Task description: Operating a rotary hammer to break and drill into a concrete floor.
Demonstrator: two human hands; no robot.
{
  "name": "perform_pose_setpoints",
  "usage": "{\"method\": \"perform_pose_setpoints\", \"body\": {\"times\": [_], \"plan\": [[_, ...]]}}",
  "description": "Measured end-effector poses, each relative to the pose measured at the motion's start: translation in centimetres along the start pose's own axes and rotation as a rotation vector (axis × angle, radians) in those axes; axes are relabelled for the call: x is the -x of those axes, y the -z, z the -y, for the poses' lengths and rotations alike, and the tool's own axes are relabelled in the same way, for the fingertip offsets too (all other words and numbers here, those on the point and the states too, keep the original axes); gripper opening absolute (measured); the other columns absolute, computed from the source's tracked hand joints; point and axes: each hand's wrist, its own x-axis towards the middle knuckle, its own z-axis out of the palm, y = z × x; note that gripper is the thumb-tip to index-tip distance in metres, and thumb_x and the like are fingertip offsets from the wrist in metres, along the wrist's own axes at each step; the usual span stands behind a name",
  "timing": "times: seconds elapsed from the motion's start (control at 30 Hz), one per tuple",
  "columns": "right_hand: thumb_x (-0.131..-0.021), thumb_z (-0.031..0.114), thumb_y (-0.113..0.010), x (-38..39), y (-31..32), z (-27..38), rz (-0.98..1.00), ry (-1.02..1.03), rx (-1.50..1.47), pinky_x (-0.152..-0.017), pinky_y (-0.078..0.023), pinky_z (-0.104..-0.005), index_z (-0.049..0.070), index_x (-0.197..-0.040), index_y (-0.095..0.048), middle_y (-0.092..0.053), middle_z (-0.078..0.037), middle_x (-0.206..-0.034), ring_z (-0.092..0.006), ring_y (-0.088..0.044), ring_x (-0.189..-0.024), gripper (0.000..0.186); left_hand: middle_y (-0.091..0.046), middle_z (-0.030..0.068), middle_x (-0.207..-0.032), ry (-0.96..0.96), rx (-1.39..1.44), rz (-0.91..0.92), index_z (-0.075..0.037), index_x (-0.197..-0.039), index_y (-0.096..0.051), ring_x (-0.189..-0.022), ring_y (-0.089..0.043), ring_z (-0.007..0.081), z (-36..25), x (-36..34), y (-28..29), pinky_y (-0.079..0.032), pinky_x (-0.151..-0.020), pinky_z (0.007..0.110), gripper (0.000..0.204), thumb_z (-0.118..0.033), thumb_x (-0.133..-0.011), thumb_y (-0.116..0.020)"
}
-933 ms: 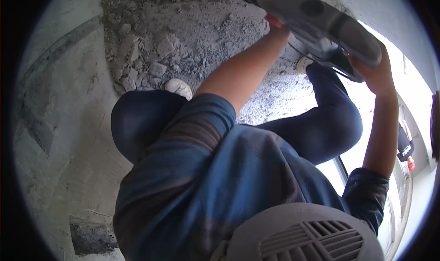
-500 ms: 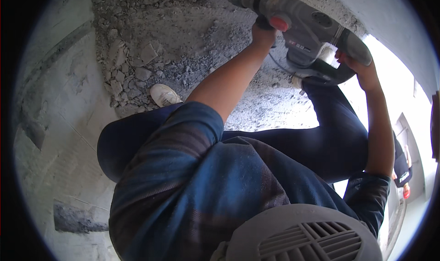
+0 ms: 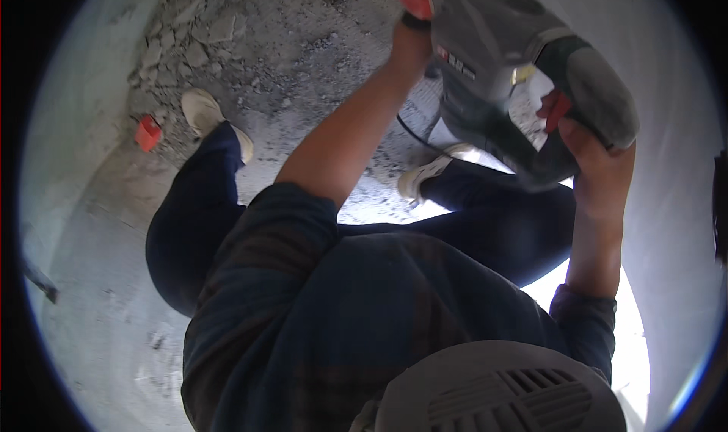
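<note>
A large grey and green rotary hammer [image 3: 485,23] fills the upper right, its front end cut off by the top edge. My left hand [image 3: 412,47] is closed near the front of the hammer, below a red round part, at the side handle; the fingers are partly hidden. Around the rear handle, my right hand [image 3: 595,145] is wrapped close to a red trigger [image 3: 557,111]. A dark power cord [image 3: 413,134] hangs below the machine. Broken grey rubble [image 3: 197,42] lies on the floor to the left of my left arm.
A small red object [image 3: 149,133] sits near my left shoe [image 3: 202,112]. My other shoe [image 3: 421,178] is under the hammer. A pale wall [image 3: 667,205] rises close on the right, another [image 3: 76,106] on the left. A grey vented mask [image 3: 500,386] shows at the bottom.
The hammer and both hands appear closer, the tool's tip now outside the picture. My legs have shifted, and the view has turned. A red object has come into view; a person at right has left it.
</note>
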Motion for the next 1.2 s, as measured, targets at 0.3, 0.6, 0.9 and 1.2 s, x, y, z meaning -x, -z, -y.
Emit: {"method": "perform_pose_setpoints", "body": {"times": [0.3,0.6,0.9,1.2], "plan": [[-0.077,0.005,-0.064,2.9,-1.6,0.1,0.012,-0.199,0.202,-0.08,-0.051,-0.0295,-0.004,-0.101,-0.067,-0.07,-0.008,-0.09,-0.0164,-0.065,-0.084,0.026,-0.067,0.0115,-0.119,-0.045,-0.068,-0.075,-0.009,-0.128,-0.059,-0.11,-0.064,0.0261,6.8,4.5,-0.5,-0.049,-0.091,0.034,0.042,-0.032,-0.093,-0.059],[-0.076,0.005,-0.067,1.8,-4.2,2.7,-0.048,-0.132,0.283,-0.077,-0.049,-0.0276,-0.003,-0.101,-0.067,-0.069,-0.006,-0.092,-0.0134,-0.063,-0.084,0.026,-0.065,0.0121,-0.12,0.146,0.532,-0.065,-0.002,-0.128,-0.056,-0.107,-0.064,0.024,3.1,4.1,-2.5,-0.05,-0.092,0.037,0.048,-0.039,-0.096,-0.054],[-0.075,0.01,-0.068,-5.7,-4.7,7.0,-0.002,-0.145,0.466,-0.067,-0.048,-0.0268,-0.001,-0.093,-0.069,-0.069,-0.004,-0.082,-0.0114,-0.062,-0.075,0.021,-0.066,0.0132,-0.117,0.148,0.616,-0.121,-0.003,-0.125,-0.057,-0.106,-0.065,0.0238,2.1,0.9,-3.9,-0.051,-0.089,0.038,0.05,-0.043,-0.095,-0.053],[-0.073,0.015,-0.065,-9.1,-9.2,11.4,0.08,0.113,0.619,-0.059,-0.048,-0.0302,-0.001,-0.083,-0.063,-0.06,-0.009,-0.07,-0.017,-0.059,-0.061,0.019,-0.067,0.0119,-0.115,0.07,0.553,-0.12,-0.004,-0.124,-0.058,-0.105,-0.065,0.0243,3.7,-3.6,-2.8,-0.052,-0.087,0.039,0.05,-0.044,-0.094,-0.054]]}}
